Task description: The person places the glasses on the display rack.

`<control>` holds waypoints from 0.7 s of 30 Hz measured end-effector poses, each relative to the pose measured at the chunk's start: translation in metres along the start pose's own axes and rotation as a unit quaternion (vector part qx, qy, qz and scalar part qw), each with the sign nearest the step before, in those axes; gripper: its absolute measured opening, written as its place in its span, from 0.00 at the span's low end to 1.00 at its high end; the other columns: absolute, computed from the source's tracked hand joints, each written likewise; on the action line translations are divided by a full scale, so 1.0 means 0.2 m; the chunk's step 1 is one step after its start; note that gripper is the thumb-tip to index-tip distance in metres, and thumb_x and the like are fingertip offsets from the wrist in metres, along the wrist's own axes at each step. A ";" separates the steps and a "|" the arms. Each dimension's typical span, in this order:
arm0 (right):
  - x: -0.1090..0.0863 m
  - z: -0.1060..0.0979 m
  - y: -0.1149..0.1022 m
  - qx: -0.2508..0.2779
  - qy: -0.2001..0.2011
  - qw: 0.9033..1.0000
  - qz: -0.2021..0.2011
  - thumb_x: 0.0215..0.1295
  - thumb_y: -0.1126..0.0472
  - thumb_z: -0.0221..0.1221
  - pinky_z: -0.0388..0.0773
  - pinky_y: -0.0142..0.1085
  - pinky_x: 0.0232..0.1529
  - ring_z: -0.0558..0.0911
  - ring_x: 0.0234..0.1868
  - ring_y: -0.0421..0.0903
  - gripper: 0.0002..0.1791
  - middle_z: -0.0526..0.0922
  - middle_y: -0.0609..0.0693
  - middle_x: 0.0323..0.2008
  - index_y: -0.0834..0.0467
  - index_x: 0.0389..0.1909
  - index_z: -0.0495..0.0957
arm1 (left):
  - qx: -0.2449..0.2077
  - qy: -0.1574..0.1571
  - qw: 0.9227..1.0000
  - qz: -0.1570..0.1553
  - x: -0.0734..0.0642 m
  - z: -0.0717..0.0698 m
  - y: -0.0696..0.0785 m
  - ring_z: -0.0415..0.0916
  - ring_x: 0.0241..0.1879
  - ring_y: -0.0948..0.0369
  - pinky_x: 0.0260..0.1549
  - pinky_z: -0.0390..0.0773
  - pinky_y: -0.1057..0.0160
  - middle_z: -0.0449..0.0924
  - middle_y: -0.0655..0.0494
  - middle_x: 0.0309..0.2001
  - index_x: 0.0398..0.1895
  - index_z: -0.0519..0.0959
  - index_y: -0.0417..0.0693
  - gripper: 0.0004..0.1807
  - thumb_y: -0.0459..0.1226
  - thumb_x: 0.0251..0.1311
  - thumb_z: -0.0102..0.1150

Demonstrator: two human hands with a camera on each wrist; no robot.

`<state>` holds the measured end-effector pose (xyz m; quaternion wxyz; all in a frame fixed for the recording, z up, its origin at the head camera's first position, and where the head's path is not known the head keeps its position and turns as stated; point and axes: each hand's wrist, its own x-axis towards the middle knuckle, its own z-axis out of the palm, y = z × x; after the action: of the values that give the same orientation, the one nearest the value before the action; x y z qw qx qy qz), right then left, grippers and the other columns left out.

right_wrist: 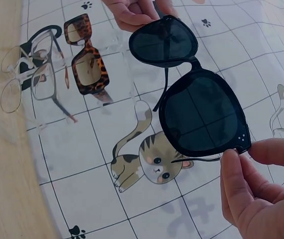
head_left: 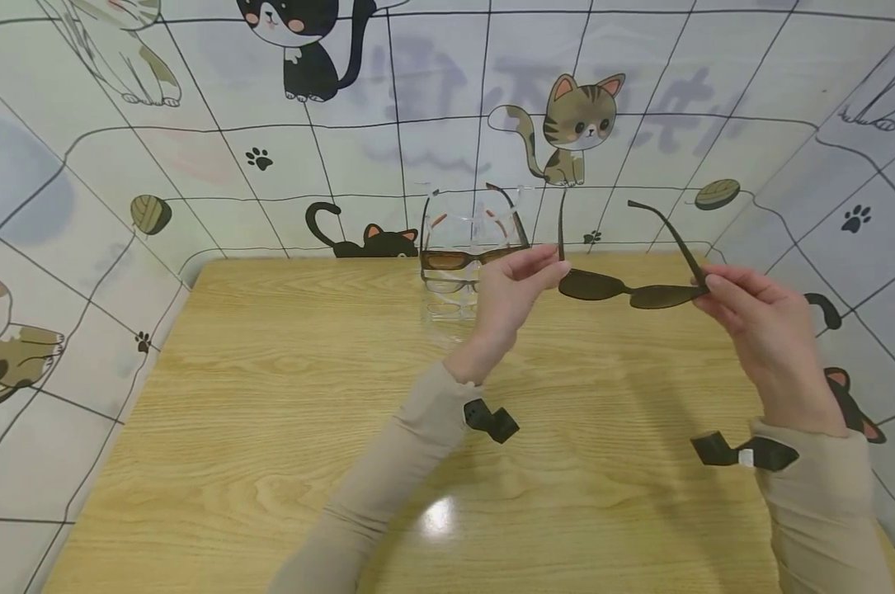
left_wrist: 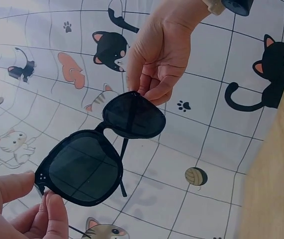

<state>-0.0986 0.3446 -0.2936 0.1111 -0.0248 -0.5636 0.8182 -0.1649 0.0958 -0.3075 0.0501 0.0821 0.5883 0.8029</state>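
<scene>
Black sunglasses with dark lenses are held up over the table, temples spread and reaching away from the person. My left hand pinches the left hinge corner between thumb and fingers. At the opposite corner my right hand pinches the frame near its hinge. Both wrist views show the sunglasses from the front, with small silver dots at the lens corners. Left of them, partly behind my left hand, stands a clear display rack holding tortoiseshell sunglasses above grey-framed glasses and thin round wire glasses.
The wooden table meets a cat-printed sheet that rises at the back and both sides. The display rack stands close to the back sheet. Black straps with small blocks sit on both wrists.
</scene>
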 end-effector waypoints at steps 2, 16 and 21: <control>0.01 0.03 -0.01 0.008 -0.006 1.000 0.001 0.59 0.74 0.59 0.81 0.29 0.40 0.83 0.37 0.44 0.08 0.81 0.54 0.38 0.69 0.39 0.81 | -0.001 0.005 1.000 0.010 0.00 -0.01 0.02 0.81 0.33 0.65 0.39 0.81 0.68 0.84 0.45 0.39 0.44 0.82 0.36 0.14 0.29 0.52 0.66; 0.10 0.22 0.00 0.012 -0.046 0.999 -0.015 0.58 0.73 0.60 0.81 0.30 0.39 0.83 0.36 0.44 0.09 0.82 0.55 0.36 0.70 0.40 0.81 | 0.008 0.032 0.998 0.044 0.01 -0.15 0.14 0.81 0.32 0.65 0.38 0.81 0.68 0.83 0.46 0.42 0.47 0.81 0.37 0.16 0.30 0.53 0.65; 0.14 0.29 0.02 0.023 -0.053 0.998 -0.015 0.57 0.73 0.61 0.81 0.30 0.38 0.83 0.36 0.45 0.08 0.83 0.55 0.35 0.70 0.38 0.82 | 0.021 0.040 0.996 0.075 0.02 -0.21 0.17 0.81 0.35 0.66 0.42 0.81 0.63 0.83 0.46 0.42 0.47 0.81 0.37 0.16 0.30 0.53 0.66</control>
<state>-0.1355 0.2967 -0.2737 0.0938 0.0299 -0.5503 0.8291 -0.1761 0.0470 -0.2870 -0.0356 0.0948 0.5986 0.7947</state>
